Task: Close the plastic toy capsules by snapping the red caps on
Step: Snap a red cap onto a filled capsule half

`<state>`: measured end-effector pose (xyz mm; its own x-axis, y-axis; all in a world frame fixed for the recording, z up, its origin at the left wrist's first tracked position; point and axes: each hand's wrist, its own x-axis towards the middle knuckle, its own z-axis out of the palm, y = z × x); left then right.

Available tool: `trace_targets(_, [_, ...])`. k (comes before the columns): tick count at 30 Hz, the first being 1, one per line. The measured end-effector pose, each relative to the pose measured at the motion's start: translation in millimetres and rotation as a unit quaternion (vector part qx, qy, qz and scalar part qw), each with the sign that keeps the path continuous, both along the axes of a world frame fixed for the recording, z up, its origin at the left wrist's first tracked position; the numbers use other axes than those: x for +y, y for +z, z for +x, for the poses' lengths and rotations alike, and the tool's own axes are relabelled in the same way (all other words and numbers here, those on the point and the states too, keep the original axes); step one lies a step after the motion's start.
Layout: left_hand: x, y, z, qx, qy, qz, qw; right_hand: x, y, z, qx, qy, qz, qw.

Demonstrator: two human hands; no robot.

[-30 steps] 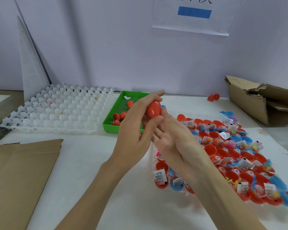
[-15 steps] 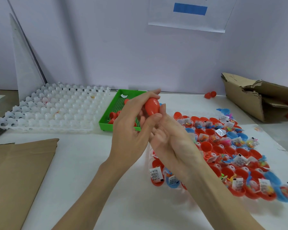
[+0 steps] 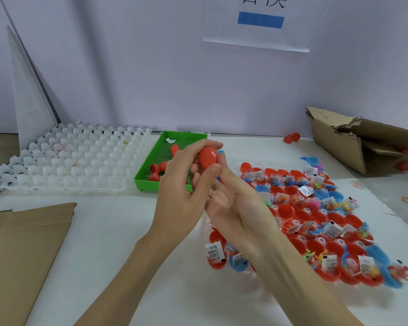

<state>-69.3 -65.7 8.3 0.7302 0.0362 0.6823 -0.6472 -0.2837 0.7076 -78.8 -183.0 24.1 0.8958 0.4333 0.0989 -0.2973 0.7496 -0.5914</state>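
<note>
A red toy capsule is held above the table between both hands. My left hand pinches it, with the index finger curled over its top and the thumb beneath. My right hand meets it from the right, fingertips against the capsule's far side, palm turned left. Several open red and blue capsule halves holding small toy packets fill a clear tray to the right. A green tray behind my hands holds a few red caps.
An empty white cell tray lies at the left, with a white sheet leaning behind it. A cardboard sheet covers the near left. A torn cardboard box sits far right, and loose red caps lie near the wall.
Both hands stay together around the red capsule. My left index finger has curled down over its top, and the view has shifted slightly.
</note>
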Motion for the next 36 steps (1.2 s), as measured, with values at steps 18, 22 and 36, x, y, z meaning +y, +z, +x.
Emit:
trace_targets(18, [9, 12, -6, -0.019, 0.031, -0.024, 0.999, 4, 7, -5, -0.046, -0.030, -0.058, 0.997])
trace_targets(22, [10, 10, -5, -0.015, 0.032, -0.004, 0.999, 3, 7, -4, -0.045, -0.027, -0.065, 0.996])
trace_targets(36, [9, -1, 1, -0.032, 0.058, 0.044, 0.997, 2, 7, -4, -0.046, -0.006, -0.064, 0.997])
